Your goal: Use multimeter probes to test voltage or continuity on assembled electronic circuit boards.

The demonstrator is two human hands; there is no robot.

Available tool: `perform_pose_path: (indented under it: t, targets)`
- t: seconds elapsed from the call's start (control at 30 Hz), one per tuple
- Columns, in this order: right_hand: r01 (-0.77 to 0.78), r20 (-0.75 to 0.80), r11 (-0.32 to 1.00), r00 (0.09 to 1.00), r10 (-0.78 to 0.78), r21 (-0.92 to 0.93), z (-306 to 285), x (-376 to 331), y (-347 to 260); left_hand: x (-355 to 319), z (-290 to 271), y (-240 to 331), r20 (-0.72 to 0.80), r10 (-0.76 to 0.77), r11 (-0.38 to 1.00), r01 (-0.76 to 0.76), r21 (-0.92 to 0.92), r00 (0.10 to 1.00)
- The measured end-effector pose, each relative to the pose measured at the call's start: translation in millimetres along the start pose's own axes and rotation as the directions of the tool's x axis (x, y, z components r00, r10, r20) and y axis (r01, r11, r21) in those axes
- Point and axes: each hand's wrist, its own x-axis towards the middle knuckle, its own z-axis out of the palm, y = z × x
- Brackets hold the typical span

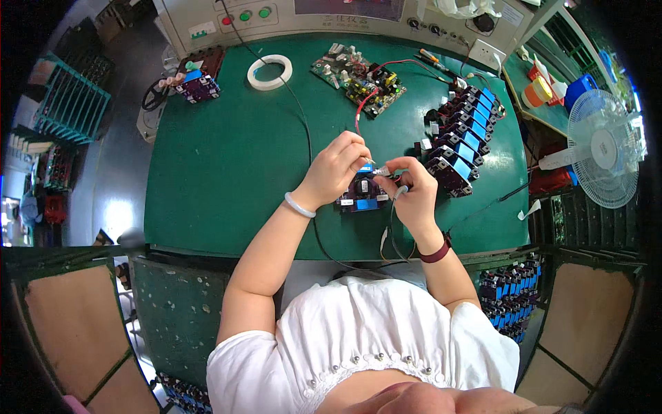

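Observation:
A small dark circuit module point(364, 194) with blue blocks and a black round coil sits on the green workbench in front of me, partly covered by my hands. Above its far edge, my left hand point(338, 165) is closed in a pinch near the end of a red wire point(359, 114); what lies between its fingertips is too small to tell. My right hand point(415, 193) pinches a small white connector point(383, 171) at the module's far right corner. A grey cable runs down past the right hand's fingers.
Far on the bench point(227, 172) lie a populated circuit board point(362, 79) and a white tape roll point(269, 72). Several similar modules point(465, 141) form a row at right. Another module point(198, 86) is far left. A white fan point(604, 148) stands beyond the right edge.

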Motion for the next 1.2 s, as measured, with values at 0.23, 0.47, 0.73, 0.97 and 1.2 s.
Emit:
perform_pose_path:
  t: [0.23, 0.47, 0.73, 0.97, 1.2]
  targets:
    - [0.067, -0.022, 0.995, 0.997, -0.069, -0.078, 2, 0, -6, 1, -3, 0, 0.048, 0.127, 0.982, -0.133, 0.131, 0.991]
    - [0.115, -0.030, 0.987, 0.992, -0.119, -0.109, 3, 1, -7, 0, -3, 1, 0.066, 0.155, 0.968, -0.165, 0.188, 0.986]
    - [0.099, -0.027, 0.989, 0.994, -0.103, -0.106, 3, 0, -3, 0, -1, 2, 0.056, 0.196, 0.942, -0.204, 0.266, 0.979]
    - [0.136, -0.068, 0.980, 0.987, -0.147, -0.148, 8, 2, -3, 3, -2, 8, 0.059, 0.299, 0.887, -0.301, 0.349, 0.952]
    - [0.183, -0.020, 0.969, 0.982, -0.189, -0.164, 5, 5, -4, 1, 6, 5, 0.044, 0.245, 0.912, -0.245, 0.328, 0.969]
